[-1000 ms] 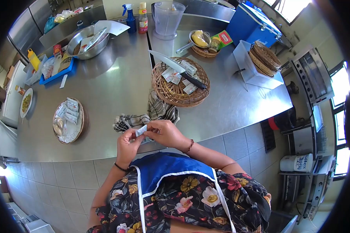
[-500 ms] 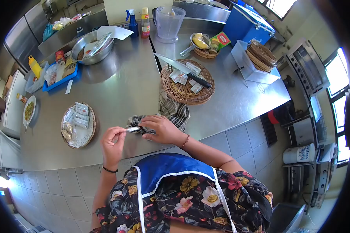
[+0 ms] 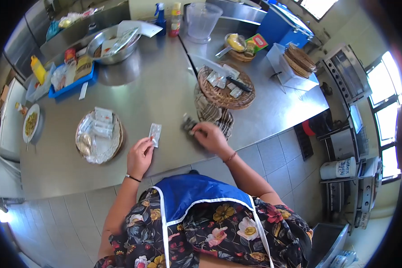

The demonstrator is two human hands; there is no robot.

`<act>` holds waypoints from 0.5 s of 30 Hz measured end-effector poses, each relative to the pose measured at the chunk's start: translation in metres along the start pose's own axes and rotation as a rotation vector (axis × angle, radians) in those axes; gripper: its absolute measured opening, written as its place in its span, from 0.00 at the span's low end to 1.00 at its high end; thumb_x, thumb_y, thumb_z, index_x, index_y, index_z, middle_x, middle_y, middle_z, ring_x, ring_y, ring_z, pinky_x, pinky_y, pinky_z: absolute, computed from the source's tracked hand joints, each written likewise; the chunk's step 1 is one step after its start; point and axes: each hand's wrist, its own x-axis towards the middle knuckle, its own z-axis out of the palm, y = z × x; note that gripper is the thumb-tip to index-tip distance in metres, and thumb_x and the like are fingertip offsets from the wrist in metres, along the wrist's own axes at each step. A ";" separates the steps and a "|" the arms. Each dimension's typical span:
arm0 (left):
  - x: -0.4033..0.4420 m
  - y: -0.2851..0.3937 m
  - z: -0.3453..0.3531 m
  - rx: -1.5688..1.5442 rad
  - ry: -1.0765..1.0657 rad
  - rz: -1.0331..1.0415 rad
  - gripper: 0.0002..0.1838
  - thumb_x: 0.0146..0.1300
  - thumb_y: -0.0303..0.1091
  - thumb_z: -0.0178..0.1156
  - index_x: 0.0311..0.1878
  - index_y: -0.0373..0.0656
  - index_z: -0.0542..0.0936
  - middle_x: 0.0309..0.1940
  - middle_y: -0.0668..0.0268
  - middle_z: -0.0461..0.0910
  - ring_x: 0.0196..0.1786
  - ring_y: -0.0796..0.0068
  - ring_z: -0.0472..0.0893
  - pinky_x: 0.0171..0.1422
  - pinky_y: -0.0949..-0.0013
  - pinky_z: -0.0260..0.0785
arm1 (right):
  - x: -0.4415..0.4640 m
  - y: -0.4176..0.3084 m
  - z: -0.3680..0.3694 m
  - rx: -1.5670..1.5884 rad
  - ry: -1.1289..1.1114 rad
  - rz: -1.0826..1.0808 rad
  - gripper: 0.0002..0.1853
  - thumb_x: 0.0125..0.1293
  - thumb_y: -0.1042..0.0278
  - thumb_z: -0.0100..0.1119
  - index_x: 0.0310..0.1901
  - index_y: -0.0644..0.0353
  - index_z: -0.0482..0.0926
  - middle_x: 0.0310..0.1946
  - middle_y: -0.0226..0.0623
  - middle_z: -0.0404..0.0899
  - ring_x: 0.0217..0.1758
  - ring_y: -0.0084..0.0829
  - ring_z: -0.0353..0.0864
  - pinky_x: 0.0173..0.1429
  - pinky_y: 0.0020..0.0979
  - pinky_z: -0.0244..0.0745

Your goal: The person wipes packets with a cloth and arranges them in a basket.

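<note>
My left hand [image 3: 140,157] pinches the lower end of a small white sachet [image 3: 155,132] with printing on it, held above the steel table. My right hand [image 3: 211,139], closed and slightly blurred, grips the dark end of a checked cloth [image 3: 215,115]. The rest of that cloth trails up to the right wicker basket [image 3: 225,99], where several sachets [image 3: 216,79] and a black-handled knife [image 3: 240,84] lie. Left of my left hand, a round basket [image 3: 121,139] lined with a white paper doily [image 3: 107,145] holds several sachets [image 3: 103,129].
A plate of food [image 3: 36,117] stands at the far left. Behind are a blue tray [image 3: 71,89], a steel bowl [image 3: 120,57], bottles [image 3: 174,22] and a clear pitcher [image 3: 202,22]. At right, a plastic bin [image 3: 295,78] holds woven baskets [image 3: 299,60]. The table edge [image 3: 254,144] runs before me.
My hands have moved apart. The sachet now stands up in my left hand, and my right hand has drawn back with the cloth's end. The view has shifted slightly.
</note>
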 end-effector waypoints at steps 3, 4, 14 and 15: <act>-0.012 -0.006 -0.014 0.165 -0.046 0.119 0.12 0.60 0.29 0.63 0.47 0.42 0.84 0.52 0.58 0.83 0.57 0.55 0.80 0.65 0.54 0.70 | 0.012 -0.001 0.002 0.113 0.280 0.097 0.14 0.58 0.72 0.67 0.45 0.61 0.77 0.27 0.31 0.70 0.28 0.19 0.67 0.32 0.26 0.65; -0.019 -0.008 -0.018 0.202 -0.053 0.157 0.13 0.61 0.30 0.63 0.49 0.42 0.84 0.53 0.58 0.82 0.59 0.55 0.79 0.68 0.52 0.68 | 0.018 0.002 0.007 0.293 0.296 0.227 0.13 0.59 0.74 0.66 0.46 0.61 0.77 0.27 0.31 0.70 0.28 0.19 0.67 0.33 0.26 0.66; -0.024 -0.024 -0.009 0.222 -0.324 0.175 0.23 0.59 0.37 0.65 0.57 0.36 0.79 0.55 0.54 0.80 0.61 0.54 0.77 0.72 0.53 0.64 | 0.037 -0.077 0.085 -0.232 -0.244 -0.396 0.21 0.67 0.65 0.58 0.62 0.53 0.77 0.61 0.41 0.76 0.65 0.43 0.73 0.69 0.46 0.65; -0.025 -0.026 -0.008 0.199 -0.309 0.189 0.24 0.59 0.37 0.66 0.57 0.35 0.79 0.55 0.53 0.80 0.61 0.53 0.77 0.72 0.53 0.63 | 0.033 -0.071 0.095 -0.273 -0.290 -0.481 0.22 0.69 0.61 0.57 0.63 0.52 0.77 0.65 0.41 0.73 0.70 0.43 0.70 0.72 0.49 0.62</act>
